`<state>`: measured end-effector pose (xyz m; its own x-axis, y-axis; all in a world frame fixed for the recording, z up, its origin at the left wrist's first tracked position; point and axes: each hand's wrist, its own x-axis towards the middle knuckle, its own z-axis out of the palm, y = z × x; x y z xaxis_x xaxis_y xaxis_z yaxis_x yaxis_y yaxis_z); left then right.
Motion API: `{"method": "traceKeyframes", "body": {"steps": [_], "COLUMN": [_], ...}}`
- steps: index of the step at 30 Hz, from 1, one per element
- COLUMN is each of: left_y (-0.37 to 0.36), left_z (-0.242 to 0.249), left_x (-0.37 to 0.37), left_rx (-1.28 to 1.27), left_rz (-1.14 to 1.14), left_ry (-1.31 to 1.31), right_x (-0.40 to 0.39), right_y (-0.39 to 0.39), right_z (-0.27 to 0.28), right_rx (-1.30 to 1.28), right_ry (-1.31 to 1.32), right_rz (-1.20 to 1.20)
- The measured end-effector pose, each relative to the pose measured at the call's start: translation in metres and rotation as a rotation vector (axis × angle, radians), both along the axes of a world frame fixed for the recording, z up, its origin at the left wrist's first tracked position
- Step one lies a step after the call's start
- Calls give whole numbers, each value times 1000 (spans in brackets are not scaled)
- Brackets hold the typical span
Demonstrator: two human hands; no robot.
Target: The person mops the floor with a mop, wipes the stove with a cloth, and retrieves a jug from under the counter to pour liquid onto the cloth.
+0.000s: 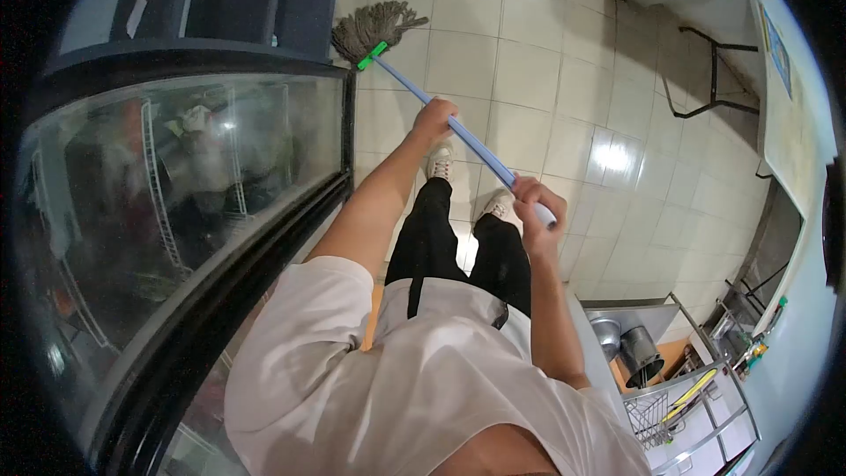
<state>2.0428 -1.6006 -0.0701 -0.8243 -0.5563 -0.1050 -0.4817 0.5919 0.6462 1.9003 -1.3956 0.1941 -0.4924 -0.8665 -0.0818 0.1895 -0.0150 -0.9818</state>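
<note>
A mop with a blue handle [480, 151] slants across the view. Its grey-brown string head [377, 28] lies spread on the tiled floor at the upper left, against the base of a dark cabinet, joined to the handle by a green clamp [372, 56]. My left hand [436, 119] is wrapped round the middle of the handle. Nearer to my body, my right hand [538, 204] grips the handle close to its rounded upper end. Both my shoes stand on the tiles below the handle.
A glass-fronted display case [194, 167] with a black frame runs along the left. Black metal legs [714, 70] of a table stand at the upper right. At the lower right is a metal rack [687, 405] near a pot [641, 354]. Light-coloured floor tiles [529, 53] extend ahead.
</note>
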Motion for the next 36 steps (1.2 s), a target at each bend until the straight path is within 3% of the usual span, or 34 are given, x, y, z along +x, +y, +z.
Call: {"method": "traceKeyframes", "body": {"steps": [3, 6, 8, 12, 15, 18, 21, 25, 29, 31, 33, 36], "left_y": [48, 114, 167, 295, 335, 353, 339, 357, 380, 378, 350, 324], "left_z": [-36, 12, 30, 23, 47, 8, 21, 3, 42, 45, 95, 76], "left_x": [-45, -122, -170, -281, -336, -378, -386, -377, -324, -288, -250, -189], "left_rx": [-62, 43, 28, 64, 121, 66, 95, 173, 293, 381, 291, 201], "left_rz": [-140, -195, -306, -446, -496, -528, -509, -563, -559, -403, -436, -415], "left_ry": [134, -66, 40, -52, 109, 259, 236, 361, 260, 301, 145, 247], "right_x": [-26, -64, -87, -128, -141, -131, -118, -111, -96, -87, -73, -56], "right_y": [63, 140, 194, 301, 321, 309, 289, 301, 313, 318, 312, 293], "right_z": [1, 9, 30, 57, 59, 39, 16, 43, 87, 96, 111, 119], "right_rx": [28, 30, 100, 74, 63, 146, 207, 205, 167, 179, 240, 178], "right_ry": [-1, 61, 21, 99, 144, 253, 304, 321, 335, 331, 299, 271], "right_rz": [-134, -253, -409, -649, -821, -964, -1017, -944, -778, -679, -635, -467]}}
